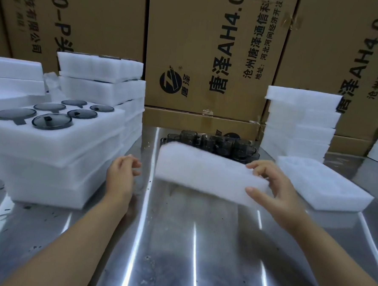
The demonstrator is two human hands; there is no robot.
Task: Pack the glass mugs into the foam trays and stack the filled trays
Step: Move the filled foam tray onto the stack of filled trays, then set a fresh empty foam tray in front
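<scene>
gripping a foam tray [203, 177] by its right end with the right hand [278, 192], just in front of the glass mugs [219, 142] (likely to load them), with the left hand [119, 176] loosely curled, empty, beside it.

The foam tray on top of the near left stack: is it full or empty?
Full. All six round pockets of the foam tray hold dark glass mugs; no pocket shows bare foam.
</scene>
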